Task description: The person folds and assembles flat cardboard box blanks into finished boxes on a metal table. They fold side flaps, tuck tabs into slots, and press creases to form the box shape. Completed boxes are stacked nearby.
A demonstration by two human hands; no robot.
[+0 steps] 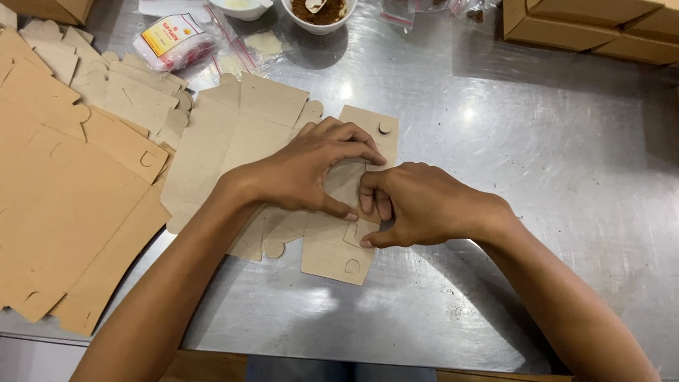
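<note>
A flat brown cardboard box blank (240, 134) lies unfolded on the steel table (537, 163). My left hand (304, 170) presses down on its middle, fingers spread and thumb at a fold. Touching it from the right, my right hand (417, 205) pinches a small side flap of the blank between thumb and curled fingers. The blank's near flap (332, 255), with a half-round slot, sticks out below both hands.
A stack of several more flat cardboard blanks (64, 184) covers the table's left side. At the back stand a bowl of brown powder (318, 13), a white bowl (240, 7), small plastic packets (173, 42) and folded cardboard boxes (594, 28) at the far right.
</note>
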